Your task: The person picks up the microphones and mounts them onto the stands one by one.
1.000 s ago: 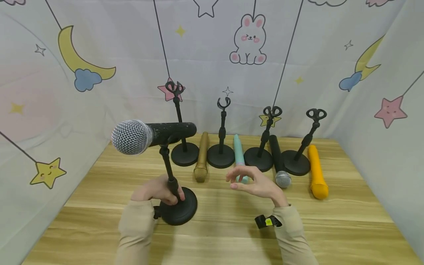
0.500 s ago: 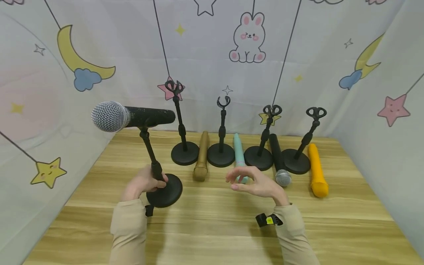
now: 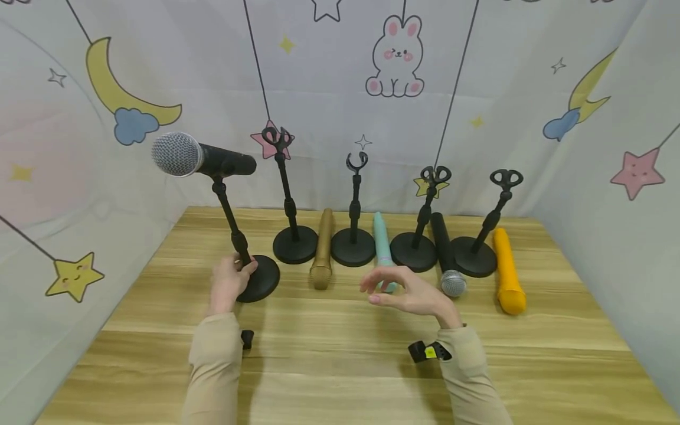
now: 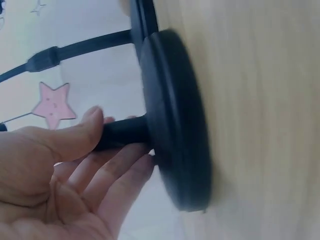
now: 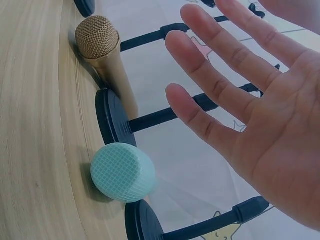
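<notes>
My left hand [image 3: 228,282] grips the lower pole of a black microphone stand [image 3: 231,221], thumb and fingers round it just above the round base [image 4: 177,120]. A black microphone [image 3: 225,159] with a silver mesh head lies across the top of that stand, head pointing left. My right hand [image 3: 406,292] hovers over the table with relaxed fingers and holds nothing. Closest to it is a mint-green microphone [image 3: 381,239], partly hidden behind the fingers. In the right wrist view the mint-green mesh head [image 5: 123,172] is apart from the palm.
Several stands without microphones line the back, among them one stand [image 3: 294,236] right of the held one. Between them lie a gold microphone [image 3: 323,251], a black microphone [image 3: 445,251] and an orange microphone [image 3: 508,271]. A patterned curtain [image 3: 319,88] encloses the wooden table [image 3: 340,366].
The left hand has carried the stand with its microphone back and left, beside the row of stands. The right hand has stayed in place.
</notes>
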The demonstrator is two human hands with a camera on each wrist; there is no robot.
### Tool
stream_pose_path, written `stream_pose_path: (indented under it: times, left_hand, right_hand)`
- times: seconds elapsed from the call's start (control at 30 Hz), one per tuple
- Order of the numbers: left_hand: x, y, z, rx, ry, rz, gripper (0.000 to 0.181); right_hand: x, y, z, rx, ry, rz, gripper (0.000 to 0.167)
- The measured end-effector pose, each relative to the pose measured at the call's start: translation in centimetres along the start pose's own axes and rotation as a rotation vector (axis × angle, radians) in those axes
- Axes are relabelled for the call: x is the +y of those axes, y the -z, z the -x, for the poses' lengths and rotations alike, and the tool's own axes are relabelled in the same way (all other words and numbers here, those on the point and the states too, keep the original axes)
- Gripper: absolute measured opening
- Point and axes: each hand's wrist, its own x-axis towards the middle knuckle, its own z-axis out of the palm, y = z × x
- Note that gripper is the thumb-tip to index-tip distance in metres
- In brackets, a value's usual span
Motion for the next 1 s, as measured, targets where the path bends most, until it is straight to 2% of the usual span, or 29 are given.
stream_pose_path:
  times: [0.23,0.43,0.67,0.8,1.0]
  left_hand:
    - [-1.1,-0.2,-2.5,0.083,-0.012,0.023,0.032]
    - [-1.7,-0.3,-4.5,0.183,-0.026,0.047,0.034]
    - [-2.3,-0.4,-6.3,0.201,0.005,0.074,0.038]
    - [-2.4,-0.5,-6.8,0.218,0.025,0.103,0.039]
    - [-2.2,-0.6,-7.3,0.239,0.022,0.124,0.039]
  right_hand:
    - [0.2,-0.2,0.0,0.002,0.001,-0.001,0.020]
    - [0.0,-0.2,-0.1,-0.002,-0.004,-0.014,0.022]
    - [0.3,-0.3,-0.1,-0.004,0.007,-0.011,0.022]
    - [0.3,-0.4,-0.1,-0.003,0.016,-0.017,0.022]
    - [0.3,-0.3,-0.1,0.002,0.009,-0.014,0.021]
